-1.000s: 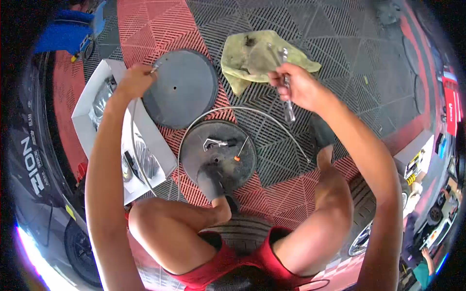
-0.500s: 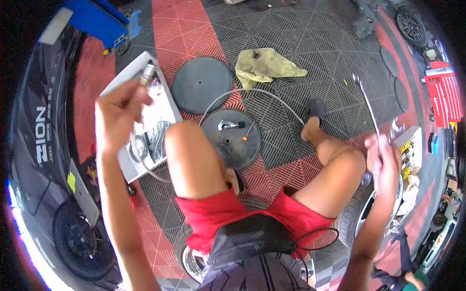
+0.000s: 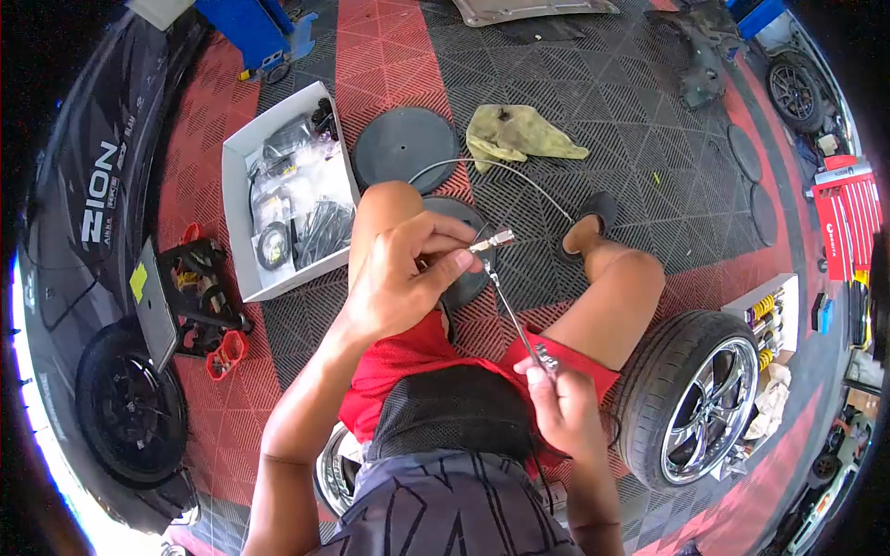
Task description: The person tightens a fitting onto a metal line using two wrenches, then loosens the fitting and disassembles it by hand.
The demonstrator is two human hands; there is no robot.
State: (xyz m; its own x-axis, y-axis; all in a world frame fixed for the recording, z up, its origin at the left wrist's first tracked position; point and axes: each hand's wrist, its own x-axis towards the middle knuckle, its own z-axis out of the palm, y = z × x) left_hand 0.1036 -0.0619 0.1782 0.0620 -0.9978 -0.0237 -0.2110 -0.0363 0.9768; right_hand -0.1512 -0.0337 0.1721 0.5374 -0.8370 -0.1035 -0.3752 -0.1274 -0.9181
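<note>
My left hand (image 3: 417, 269) is closed around a metal hose fitting (image 3: 492, 241), which points to the right in front of my knees. A grey braided hose (image 3: 533, 178) arcs over the floor beyond the hand; its join to the fitting is hidden. In my right hand (image 3: 565, 408), low near my lap, is a long slim wrench (image 3: 514, 313). Its far end reaches up to just below the fitting; whether they touch I cannot tell. A second, shorter wrench end (image 3: 545, 358) shows by the right thumb. Between my legs a black disc (image 3: 459, 208) is partly covered by my left hand.
A white box (image 3: 243, 222) of bagged parts lies left. Beyond it are another black disc (image 3: 405, 144) and a yellowish cloth (image 3: 528, 134). At right stands a chrome wheel with tyre (image 3: 640, 398), beside a box of coilovers (image 3: 783, 301). A dark car (image 3: 69, 199) borders the left.
Both hands have come inward from far apart, bringing the fitting and the wrench close together before my lap. My view has shifted, showing more of the white box and the wheel.
</note>
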